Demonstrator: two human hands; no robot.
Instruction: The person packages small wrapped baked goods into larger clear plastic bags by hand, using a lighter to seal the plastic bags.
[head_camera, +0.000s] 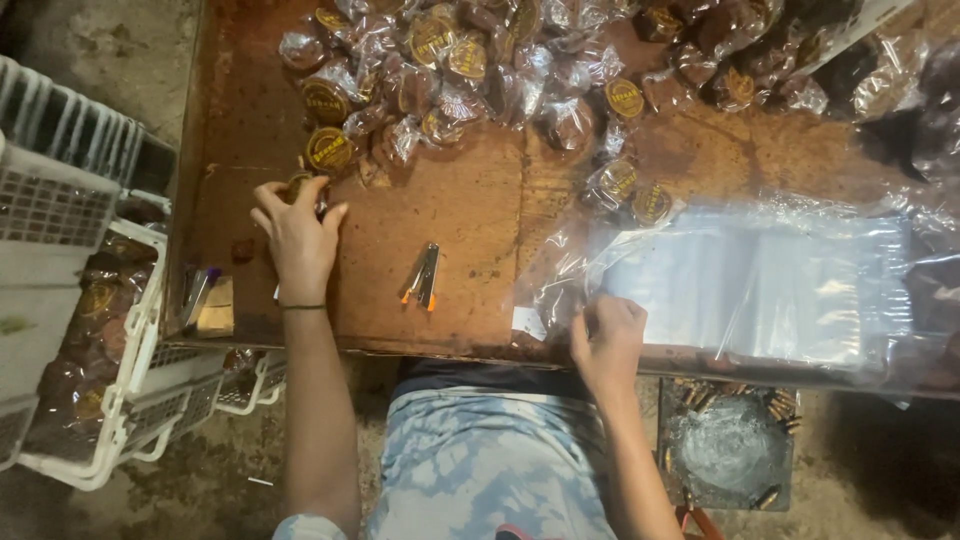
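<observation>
My left hand rests on the brown table with its fingers closed around one small wrapped pastry packet at the near edge of the pile. That pile of clear-wrapped brown pastries with round yellow labels covers the far half of the table. My right hand is at the table's front edge, pinching the corner of a stack of clear plastic bags that lies on the right side. A small stapler with orange tips lies between my two hands.
White plastic crates holding packed pastries stand on the floor at the left. A small dark tool and a card lie near the table's left edge. A tray with a clear bag and small brown pieces sits below the table at the right.
</observation>
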